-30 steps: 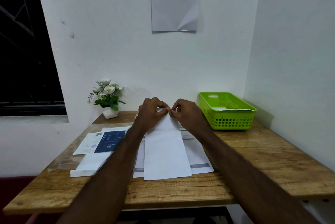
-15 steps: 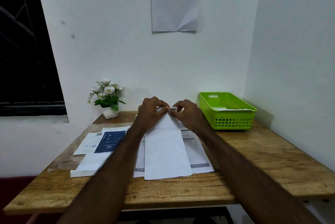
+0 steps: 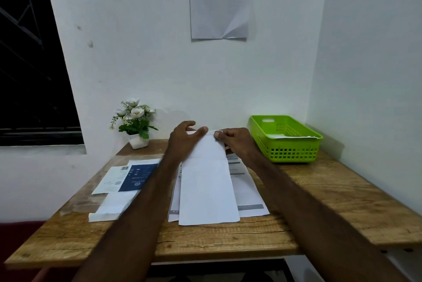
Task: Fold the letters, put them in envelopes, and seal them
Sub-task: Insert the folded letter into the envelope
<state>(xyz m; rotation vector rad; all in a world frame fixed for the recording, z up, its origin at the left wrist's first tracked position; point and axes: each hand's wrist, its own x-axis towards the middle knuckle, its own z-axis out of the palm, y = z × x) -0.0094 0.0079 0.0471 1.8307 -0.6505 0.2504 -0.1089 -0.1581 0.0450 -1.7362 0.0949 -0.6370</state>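
Observation:
A long white letter [image 3: 206, 190] lies lengthwise on the wooden table [image 3: 319, 201], with a crease across it near its far end. It rests on several printed sheets [image 3: 249, 192]. Both hands are at the letter's far edge. My left hand [image 3: 182, 142] has its thumb laid flat on that edge, and its fingers are arched and lifted above it. My right hand [image 3: 237, 142] pinches the same edge between thumb and forefinger. A stack of white envelopes [image 3: 116, 204] sits to the left, partly hidden by my left forearm.
A blue and white leaflet [image 3: 135, 177] lies behind the envelopes. A small potted flower [image 3: 134, 119] stands at the back left by the wall. A green plastic basket [image 3: 292, 151] holding white paper sits at the back right. Walls close off the back and right.
My left hand has loosened its pinch: its fingers lifted and spread while the thumb stretched along the far edge. My right hand kept its pinch. The letter stayed in place.

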